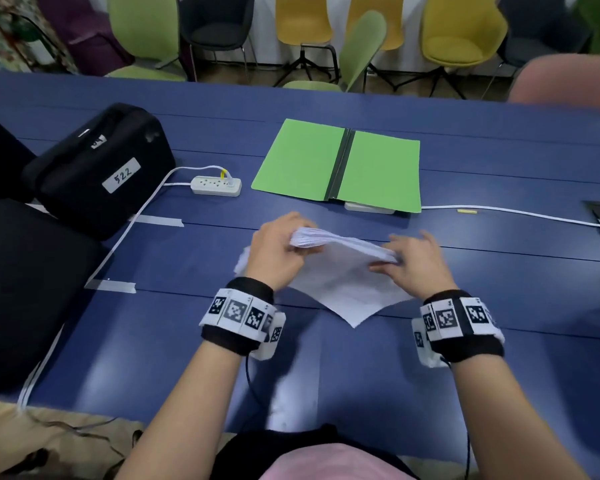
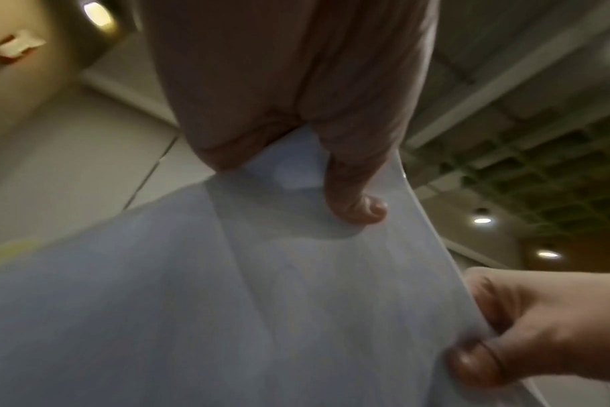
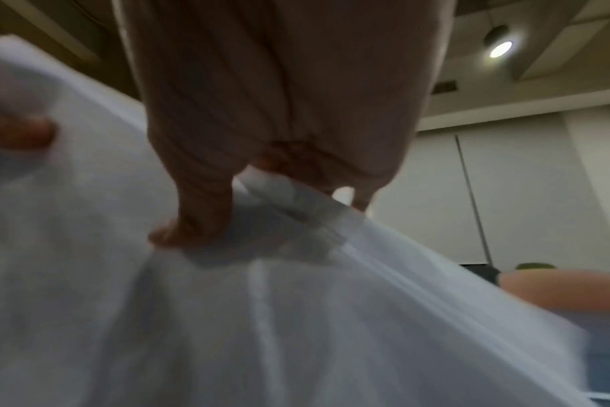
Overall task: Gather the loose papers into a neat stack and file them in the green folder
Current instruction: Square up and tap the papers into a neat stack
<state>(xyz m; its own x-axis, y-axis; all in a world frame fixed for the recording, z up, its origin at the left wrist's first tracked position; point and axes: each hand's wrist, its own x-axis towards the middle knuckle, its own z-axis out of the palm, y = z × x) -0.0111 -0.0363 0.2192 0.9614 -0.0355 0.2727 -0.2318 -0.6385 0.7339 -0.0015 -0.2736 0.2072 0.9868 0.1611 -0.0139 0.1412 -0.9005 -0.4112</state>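
Both hands at work on one bundle, mid-frame in the head view: left hand (image 1: 274,252) curled round the left end of the papers (image 1: 343,271), right hand (image 1: 418,259) pinching the right end, bundle lifted and tilted, edges fanned rather than flush. One lower corner hanging down toward the bottom of the frame, near or on the blue surface (image 1: 187,358); cannot tell which. Green folder (image 1: 340,164) lying open and flat above the hands, upper centre of the frame, apart from the bundle. Best next: loosen the grip slightly, stand the bundle on one long edge, tap on the surface until flush, then turn and tap the short edge.

Left wrist view: thumb of the left hand (image 2: 352,176) pressed on the sheet face at frame centre, papers (image 2: 227,303) bowed across the lower half; right hand (image 2: 526,330) clamped on the edge at lower right. Bowing likely to lock sheets askew, so better held slack while tapping.

Right wrist view, blurred: fingers (image 3: 192,214) of the right hand curled over and pinching the papers (image 3: 296,330) at frame centre; several sheet edges stepped just right of the thumb. Stepped edges a sign of squaring not yet finished; worth evening out before sliding the bundle up to the folder.
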